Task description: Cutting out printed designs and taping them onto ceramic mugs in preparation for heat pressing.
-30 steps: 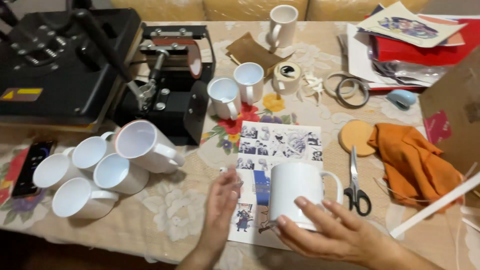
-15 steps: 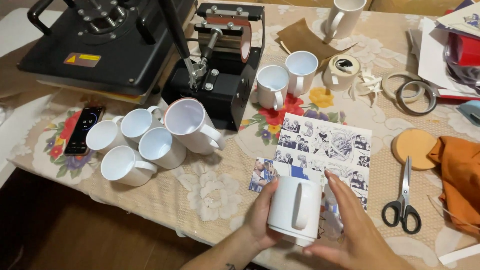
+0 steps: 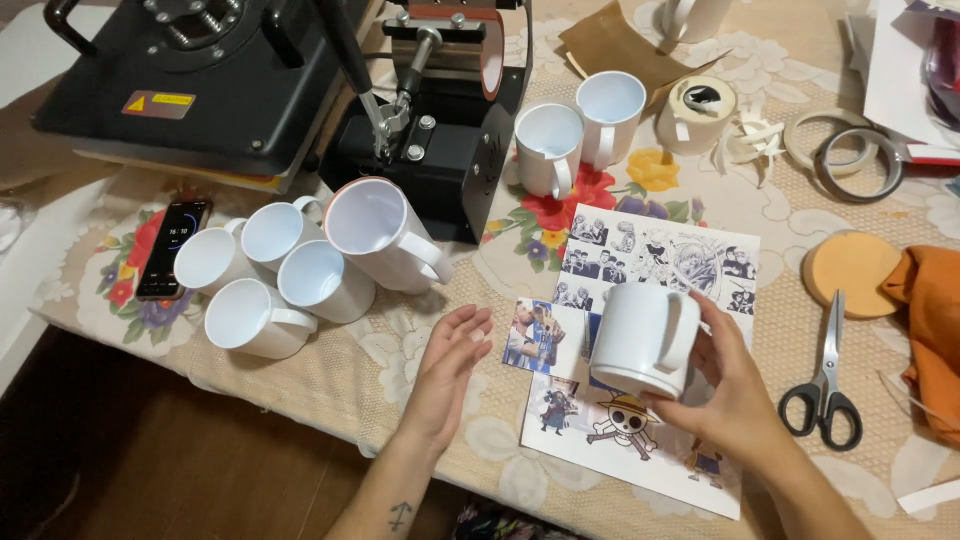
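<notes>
Black heat press point(image 3: 210, 90), five clustered white mugs point(image 3: 300, 265), phone point(image 3: 172, 248), scissors point(image 3: 825, 385), tape roll point(image 3: 700, 110), orange cloth point(image 3: 930, 320)

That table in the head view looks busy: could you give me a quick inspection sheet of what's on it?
Surface: table under a floral lace cloth.
Job's things: white mug held upside down over a printed picture sheet.
Clutter: five lying mugs, two upright mugs, tape roll, scissors, orange cloth, round pad, phone.
Grippers: right hand has its grip on the mug; left hand open, empty, beside the sheet.
Cables: nothing seen.
Surroundings: flat heat press, mug press, wooden floor.
</notes>
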